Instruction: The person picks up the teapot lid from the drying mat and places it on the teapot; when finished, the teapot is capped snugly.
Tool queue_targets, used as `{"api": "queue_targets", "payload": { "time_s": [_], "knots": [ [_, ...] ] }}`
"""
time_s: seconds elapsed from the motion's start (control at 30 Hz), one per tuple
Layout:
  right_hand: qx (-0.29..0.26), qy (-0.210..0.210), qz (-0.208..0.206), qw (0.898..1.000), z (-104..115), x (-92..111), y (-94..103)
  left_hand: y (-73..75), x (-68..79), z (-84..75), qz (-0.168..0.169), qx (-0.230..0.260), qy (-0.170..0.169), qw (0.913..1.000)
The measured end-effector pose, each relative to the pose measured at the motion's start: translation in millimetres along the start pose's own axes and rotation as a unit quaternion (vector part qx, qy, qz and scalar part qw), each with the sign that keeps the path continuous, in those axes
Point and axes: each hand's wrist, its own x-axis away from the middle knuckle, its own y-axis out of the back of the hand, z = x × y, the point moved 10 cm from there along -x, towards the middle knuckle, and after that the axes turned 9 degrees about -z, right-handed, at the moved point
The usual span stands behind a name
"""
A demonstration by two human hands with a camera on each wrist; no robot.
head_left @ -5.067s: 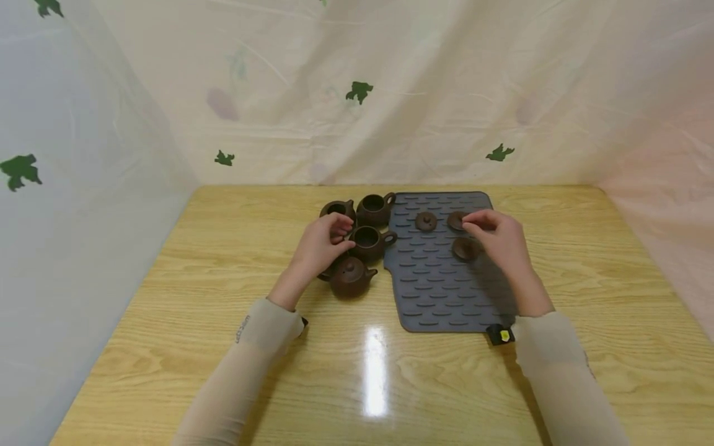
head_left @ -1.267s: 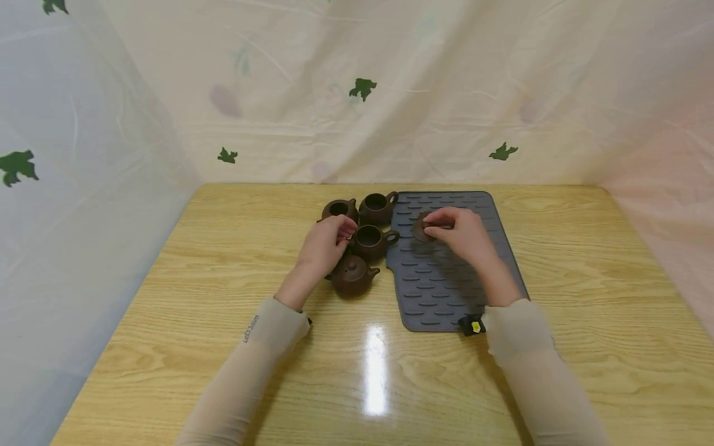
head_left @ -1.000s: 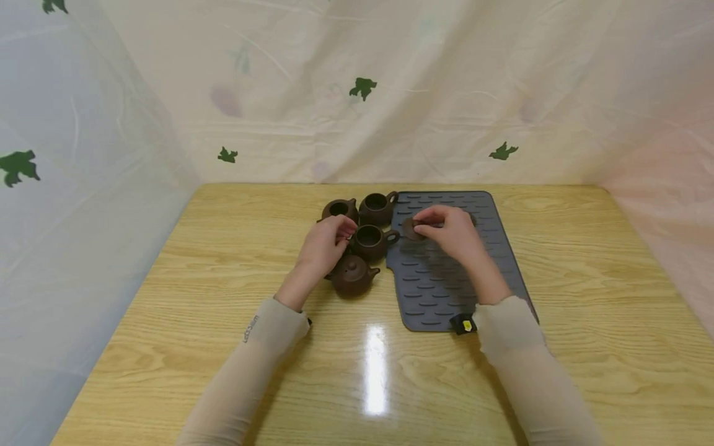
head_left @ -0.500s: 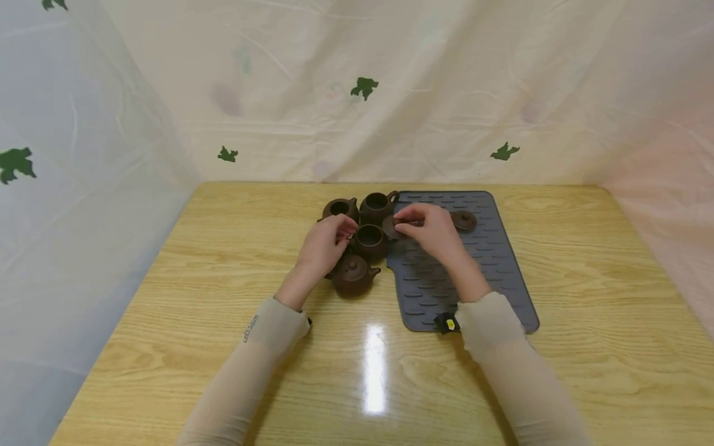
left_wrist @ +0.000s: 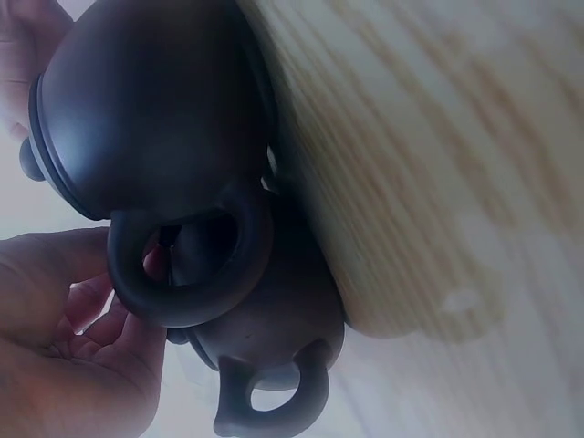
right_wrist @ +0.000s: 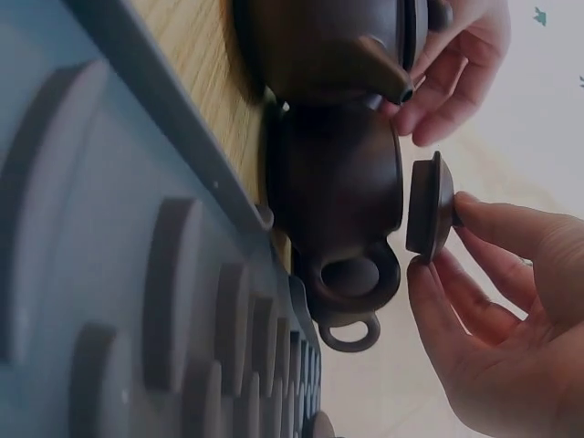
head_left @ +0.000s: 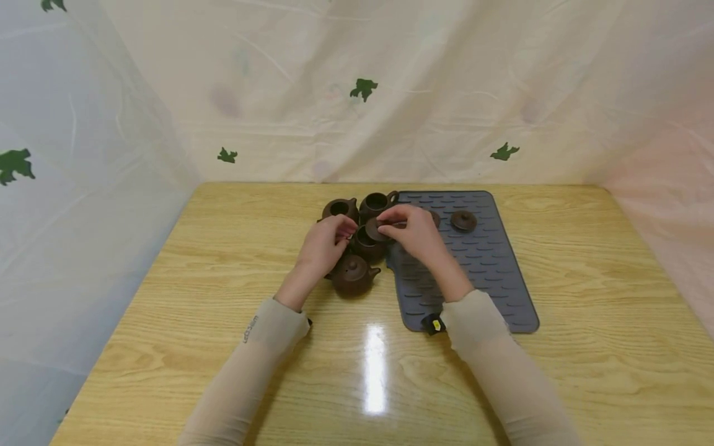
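Observation:
My right hand [head_left: 413, 232] pinches a dark brown teapot lid [head_left: 375, 230] by its knob. The lid hovers over the mouth of the middle open teapot [head_left: 368, 249]; a narrow gap separates it from the rim in the right wrist view. At that teapot's left side, my left hand [head_left: 323, 244] has thumb and curled fingers closed around its spout, which is mostly hidden. A lidded teapot [head_left: 352, 277] stands in front, its handle [left_wrist: 192, 274] partly covering my left fingertips in the left wrist view. Two more open teapots [head_left: 340, 209] stand behind.
A grey ridged mat [head_left: 468, 279] lies to the right of the teapots. Two lids rest on it: one lid [head_left: 463, 221] in full view, the other lid [head_left: 434, 218] half hidden behind my right hand. Wooden table [head_left: 346, 371] surrounds everything, with curtains behind.
My right hand has picked a lid off the mat and carried it left to above the middle teapot. My left hand has stayed at that teapot's side.

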Motion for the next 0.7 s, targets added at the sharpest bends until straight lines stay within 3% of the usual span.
{"api": "queue_targets", "payload": {
  "time_s": [0.37,0.7],
  "knots": [
    [-0.015,0.018,0.003,1.0,7,-1,-14.3,0.8,-0.3,-0.3,-0.001,0.001,0.001,1.0],
    [0.017,0.019,0.011,1.0,8,0,-18.1,6.7,-0.7,1.6,-0.011,0.038,0.003,0.9992]
  ]
}}
